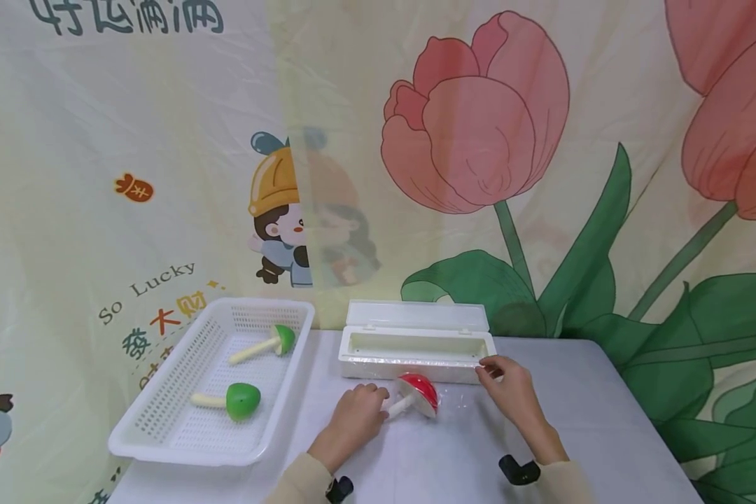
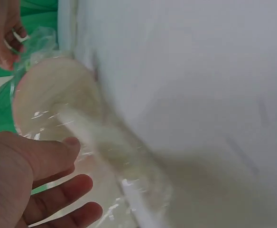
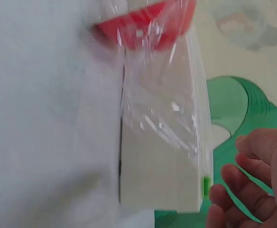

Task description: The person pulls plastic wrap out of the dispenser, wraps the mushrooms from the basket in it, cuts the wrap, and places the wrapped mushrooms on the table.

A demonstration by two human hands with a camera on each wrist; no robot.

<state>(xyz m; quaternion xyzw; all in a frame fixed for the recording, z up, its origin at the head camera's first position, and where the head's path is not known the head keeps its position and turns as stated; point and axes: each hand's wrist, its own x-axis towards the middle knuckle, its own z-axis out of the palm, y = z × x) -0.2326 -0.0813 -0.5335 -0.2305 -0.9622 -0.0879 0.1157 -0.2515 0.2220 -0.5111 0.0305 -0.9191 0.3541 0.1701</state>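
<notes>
A toy mushroom (image 1: 418,396) with a red cap and white stem lies on its side in front of a long white box (image 1: 390,367). Clear plastic film (image 2: 124,164) wraps its cap and stem, crinkled and shiny. My left hand (image 1: 357,418) is at the stem end, thumb and fingers apart beside the film. My right hand (image 1: 512,392) is at the box's right end, fingertips by its front corner. Its fingers (image 3: 233,175) are loosely bent with nothing between them. The box's lid (image 1: 418,315) is raised at the back, showing a shallow hollow inside.
To the left stands a white perforated basket (image 1: 277,420). Two green-capped toy mushrooms lie in it, one (image 1: 242,402) near the front and another (image 1: 282,340) farther back. A white cloth covers the table (image 1: 605,413). A printed curtain (image 1: 340,84) hangs right behind.
</notes>
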